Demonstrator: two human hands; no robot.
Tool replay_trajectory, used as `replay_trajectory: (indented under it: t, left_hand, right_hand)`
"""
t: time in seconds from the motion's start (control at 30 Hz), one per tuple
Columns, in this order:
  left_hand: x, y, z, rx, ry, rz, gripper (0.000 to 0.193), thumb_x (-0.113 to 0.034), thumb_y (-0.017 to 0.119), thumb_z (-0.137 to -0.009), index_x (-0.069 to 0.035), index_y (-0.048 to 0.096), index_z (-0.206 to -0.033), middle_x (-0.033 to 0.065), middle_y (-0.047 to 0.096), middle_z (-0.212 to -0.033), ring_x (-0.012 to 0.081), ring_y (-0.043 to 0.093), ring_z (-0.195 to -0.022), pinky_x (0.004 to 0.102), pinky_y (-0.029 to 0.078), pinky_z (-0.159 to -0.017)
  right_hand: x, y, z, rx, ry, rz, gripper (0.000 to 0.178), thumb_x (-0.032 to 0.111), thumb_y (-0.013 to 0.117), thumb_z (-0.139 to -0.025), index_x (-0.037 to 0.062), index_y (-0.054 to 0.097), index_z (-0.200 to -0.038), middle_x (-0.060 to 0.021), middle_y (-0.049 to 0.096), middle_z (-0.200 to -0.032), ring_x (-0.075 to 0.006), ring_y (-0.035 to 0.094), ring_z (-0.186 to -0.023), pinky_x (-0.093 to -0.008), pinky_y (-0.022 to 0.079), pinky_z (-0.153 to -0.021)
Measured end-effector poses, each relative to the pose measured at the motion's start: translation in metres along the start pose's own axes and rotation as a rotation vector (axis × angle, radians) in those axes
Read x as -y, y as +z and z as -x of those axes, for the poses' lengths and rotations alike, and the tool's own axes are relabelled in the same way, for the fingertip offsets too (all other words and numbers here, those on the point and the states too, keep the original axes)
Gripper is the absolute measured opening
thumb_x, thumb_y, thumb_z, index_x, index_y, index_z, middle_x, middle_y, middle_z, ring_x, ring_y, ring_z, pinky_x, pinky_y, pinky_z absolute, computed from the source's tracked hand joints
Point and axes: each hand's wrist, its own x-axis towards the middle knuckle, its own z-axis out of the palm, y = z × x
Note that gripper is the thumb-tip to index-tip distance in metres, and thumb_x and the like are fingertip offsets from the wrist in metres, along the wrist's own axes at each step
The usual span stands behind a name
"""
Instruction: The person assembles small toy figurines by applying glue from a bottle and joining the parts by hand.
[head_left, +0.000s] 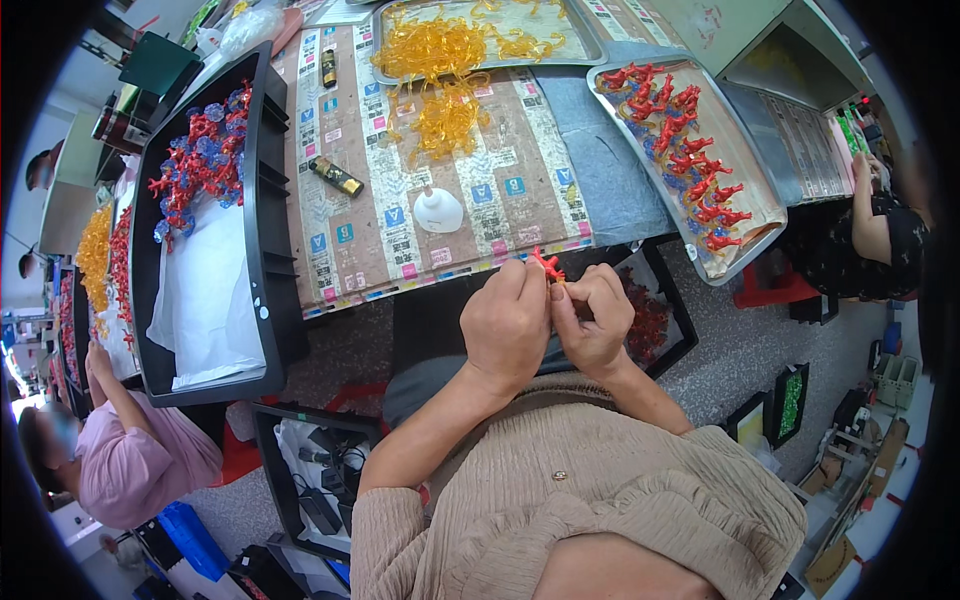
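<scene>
Just off the table's front edge, my left hand (507,325) and my right hand (597,318) meet, fingers pinched. Between their fingertips is a small branching red plastic piece (546,264); its lower part is hidden by the fingers. Similar red pieces (690,160), some with blue and yellow parts, lie in a row on a metal tray (768,240) at the right. To the left, a black plastic tray (268,235) holds a heap of red and clear blue pieces (205,150) beside white paper.
A metal tray (585,35) of clear yellow pieces (430,45) stands at the back, with some spilled in front. On the table are a white bottle (438,210) and two black-and-gold cylinders (336,177). Other people sit left (140,450) and right (885,230).
</scene>
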Motion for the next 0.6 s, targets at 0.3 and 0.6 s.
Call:
replay_trajectory:
  t: [0.3, 0.6]
  left_hand:
    - [0.002, 0.009, -0.003, -0.005, 0.025, -0.043, 0.015, -0.01, 0.063, -0.072, -0.003, 0.059, -0.085, 0.0064, 0.046, -0.072, 0.0209, 0.055, -0.061, 0.0321, 0.044, -0.05]
    - [0.007, 0.007, 0.001, -0.016, 0.03, -0.032, 0.023, -0.011, 0.067, -0.071, -0.002, 0.061, -0.091, 0.0066, 0.047, -0.072, 0.0208, 0.055, -0.06, 0.0328, 0.044, -0.05]
  right_hand:
    - [-0.004, -0.004, -0.001, 0.045, 0.244, -0.103, 0.014, -0.003, 0.07, -0.078, 0.001, 0.057, -0.072, -0.0049, 0.049, -0.066, -0.0108, 0.046, -0.051, -0.0248, 0.035, -0.044]
    - [-0.009, -0.009, 0.007, 0.165, 0.597, -0.436, 0.014, 0.007, 0.074, -0.081, 0.0005, 0.062, -0.082, -0.0018, 0.055, -0.077, -0.006, 0.051, -0.066, -0.0206, 0.041, -0.057]
